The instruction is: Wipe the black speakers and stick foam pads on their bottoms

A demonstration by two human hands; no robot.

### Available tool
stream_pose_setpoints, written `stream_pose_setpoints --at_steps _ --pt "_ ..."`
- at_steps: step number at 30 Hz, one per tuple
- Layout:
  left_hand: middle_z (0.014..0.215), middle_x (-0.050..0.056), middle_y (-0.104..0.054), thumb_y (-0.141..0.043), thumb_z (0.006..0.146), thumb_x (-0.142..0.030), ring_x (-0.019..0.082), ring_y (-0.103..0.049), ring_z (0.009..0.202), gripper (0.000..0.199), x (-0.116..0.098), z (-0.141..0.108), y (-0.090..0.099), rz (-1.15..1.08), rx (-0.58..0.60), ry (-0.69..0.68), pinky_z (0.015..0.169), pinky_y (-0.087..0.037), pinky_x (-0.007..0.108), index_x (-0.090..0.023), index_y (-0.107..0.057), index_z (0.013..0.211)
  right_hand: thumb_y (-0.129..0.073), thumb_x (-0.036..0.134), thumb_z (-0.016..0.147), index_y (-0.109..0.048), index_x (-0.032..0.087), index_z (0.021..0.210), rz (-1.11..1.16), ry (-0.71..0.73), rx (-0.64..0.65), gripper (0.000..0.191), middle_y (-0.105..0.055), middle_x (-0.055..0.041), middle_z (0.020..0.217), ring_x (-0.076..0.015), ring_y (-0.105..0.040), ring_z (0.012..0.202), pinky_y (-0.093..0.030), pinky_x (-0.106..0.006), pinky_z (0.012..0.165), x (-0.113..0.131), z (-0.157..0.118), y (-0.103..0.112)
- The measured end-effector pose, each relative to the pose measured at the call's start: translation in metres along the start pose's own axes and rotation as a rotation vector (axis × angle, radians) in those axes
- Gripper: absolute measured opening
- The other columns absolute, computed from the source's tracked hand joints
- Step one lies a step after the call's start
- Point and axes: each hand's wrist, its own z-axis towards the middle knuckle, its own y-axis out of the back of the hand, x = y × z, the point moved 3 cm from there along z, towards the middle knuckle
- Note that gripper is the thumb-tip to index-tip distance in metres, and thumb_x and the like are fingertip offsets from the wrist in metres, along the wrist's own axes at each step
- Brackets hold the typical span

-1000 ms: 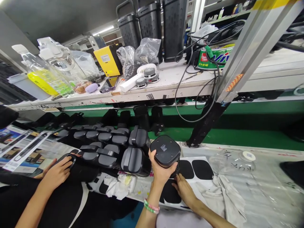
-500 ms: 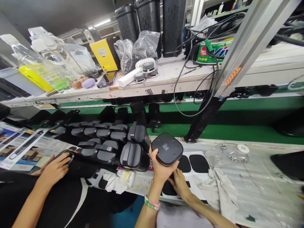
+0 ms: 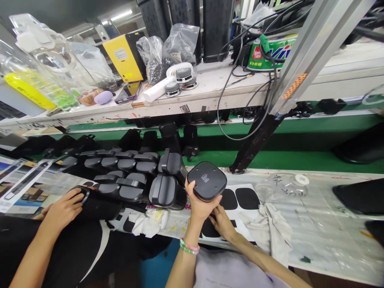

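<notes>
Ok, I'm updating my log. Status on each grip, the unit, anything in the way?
Left grip holding black unit, printed face showing. Right grip near black pads. Pale cloth beside the pads, apart from the unit.

A white shelf [image 3: 207, 78], its front edge scuffed and stained, runs across above a pale, glossy counter [image 3: 327, 216]. Between them lies a green surface [image 3: 294, 156], whether floor or bench is hard to tell. A slanting metal post [image 3: 318, 48], black at its foot, stands at right. Upper left, a lit tube [image 3: 121, 15] shows against the grey ceiling [image 3: 69, 10].
</notes>
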Motion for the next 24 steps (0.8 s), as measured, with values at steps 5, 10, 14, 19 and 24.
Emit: stream_pose_setpoints --at_steps 5,10,14,19,24 --pt "0.129 0.007 -0.05 -0.093 0.044 -0.042 0.037 -0.054 0.12 0.094 0.004 0.005 -0.001 0.028 0.013 -0.051 0.103 -0.048 0.057 -0.037 -0.039 0.122 -0.043 0.008 0.083 -0.056 0.019 0.08 0.052 0.091 0.123 0.017 -0.06 -0.0085 0.084 -0.0245 -0.054 0.085 -0.047 -0.041 0.08 0.02 -0.01 0.02" --pt "0.132 0.006 -0.049 -0.091 0.05 -0.04 0.036 -0.055 0.12 0.098 0.006 0.006 0.0 0.075 0.041 -0.105 0.101 -0.05 0.058 -0.038 -0.033 0.128 -0.048 0.015 0.086 -0.056 0.023 0.076 0.118 0.137 0.205 0.015 -0.06 -0.0043 0.081 -0.0228 -0.053 0.086 -0.045 -0.039 0.079 0.034 -0.046 0.068" --pt "0.136 0.004 -0.046 -0.091 0.051 -0.037 0.037 -0.05 0.126 0.104 0.007 0.008 0.0 0.107 0.06 -0.133 0.103 -0.047 0.064 -0.041 -0.025 0.132 -0.056 0.033 0.089 -0.055 0.023 0.08 0.382 -0.112 -0.084 0.014 -0.058 -0.0045 0.085 -0.021 -0.056 0.084 -0.049 -0.036 0.075 0.036 -0.063 0.132" --pt "0.146 0.005 -0.035 -0.088 0.052 -0.034 0.041 -0.037 0.137 0.109 -0.001 -0.001 0.0 0.091 0.13 -0.237 0.109 -0.039 0.069 -0.042 -0.018 0.135 -0.08 0.039 0.066 -0.059 0.028 0.082 1.041 -0.463 -0.567 0.028 -0.061 0.0007 0.081 -0.0147 -0.059 0.067 -0.05 -0.023 0.057 0.069 -0.056 0.213" --pt "0.149 -0.004 -0.035 -0.092 0.039 -0.027 0.045 -0.033 0.138 0.125 -0.012 -0.023 -0.005 0.034 0.336 -0.342 0.098 -0.048 0.071 -0.056 -0.017 0.134 -0.086 0.038 0.056 -0.066 0.034 0.108 1.142 -0.53 -0.622 0.055 -0.067 -0.0033 0.088 -0.0219 -0.065 0.077 -0.056 -0.029 0.063 0.101 -0.04 0.255"
